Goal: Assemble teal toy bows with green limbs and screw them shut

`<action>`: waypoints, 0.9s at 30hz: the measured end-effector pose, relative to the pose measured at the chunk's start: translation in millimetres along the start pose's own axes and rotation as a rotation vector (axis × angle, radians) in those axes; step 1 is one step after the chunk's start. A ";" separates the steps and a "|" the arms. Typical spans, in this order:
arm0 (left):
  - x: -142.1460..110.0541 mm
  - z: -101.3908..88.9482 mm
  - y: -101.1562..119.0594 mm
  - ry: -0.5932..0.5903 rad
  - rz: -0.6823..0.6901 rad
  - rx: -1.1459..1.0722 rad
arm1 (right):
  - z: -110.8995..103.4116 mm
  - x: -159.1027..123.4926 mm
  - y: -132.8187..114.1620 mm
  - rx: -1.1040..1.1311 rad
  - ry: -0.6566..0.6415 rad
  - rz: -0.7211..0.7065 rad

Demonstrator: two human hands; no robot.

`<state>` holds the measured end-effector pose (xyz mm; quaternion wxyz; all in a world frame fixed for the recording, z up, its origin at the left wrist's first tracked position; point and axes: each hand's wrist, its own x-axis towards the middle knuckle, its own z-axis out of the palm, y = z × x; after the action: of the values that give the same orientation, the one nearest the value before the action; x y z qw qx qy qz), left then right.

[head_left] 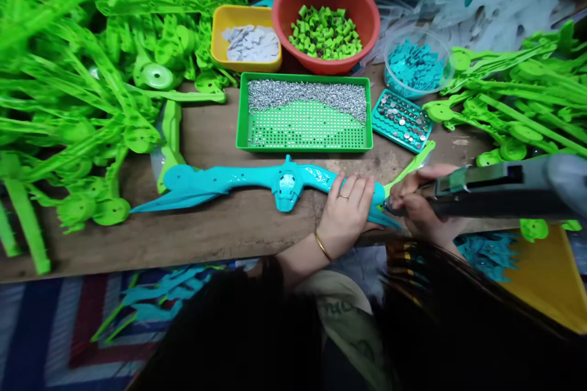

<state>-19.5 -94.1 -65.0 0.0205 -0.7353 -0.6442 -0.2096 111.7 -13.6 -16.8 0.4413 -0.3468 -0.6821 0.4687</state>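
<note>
The bow (250, 178) lies on the tabletop (257, 220). Of the hands, the left hand (345, 214) is curled over the bow's right part; the right hand (424, 208) is closed around a tool (495, 189). A tray (305, 149) of screws (307, 95) sits just beyond the bow.

The one view looks forward and down from the wearer's head, close over the table's (247, 226) near edge.

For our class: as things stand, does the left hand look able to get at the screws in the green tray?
Probably yes, once the left hand lets go of the blue part: the green tray just beyond is uncovered, and nothing seems to block the way to the screws.
</note>
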 end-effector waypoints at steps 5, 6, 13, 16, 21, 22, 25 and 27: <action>-0.4 0.5 -1.9 -0.033 0.000 -0.026 | 15.3 35.0 -32.6 0.115 -0.077 0.053; -0.2 -0.3 -2.4 -0.046 0.006 -0.036 | 23.4 48.3 -36.9 0.144 -0.050 0.025; 0.4 -4.0 -1.9 -0.037 -0.002 -0.033 | 86.3 135.1 9.3 0.164 0.387 -0.225; -1.4 -2.4 -1.6 -0.048 0.006 -0.037 | 93.3 141.9 33.1 0.153 0.402 -0.222; -3.3 -1.1 -1.1 -0.077 -0.004 -0.033 | 90.7 138.2 39.1 0.173 0.385 -0.260; -3.2 -0.8 -1.2 -0.075 -0.005 -0.037 | 90.4 138.1 38.9 0.175 0.379 -0.262; -2.9 1.2 -2.2 -0.053 -0.004 -0.059 | 90.6 138.4 40.6 0.177 0.373 -0.265; -3.0 3.3 -3.1 -0.023 0.000 -0.073 | 91.6 138.0 42.9 0.182 0.372 -0.255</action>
<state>-21.7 -95.3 -69.8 -0.0137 -0.7378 -0.6365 -0.2243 -21.7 92.0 -34.9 0.6444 -0.2970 -0.5823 0.3968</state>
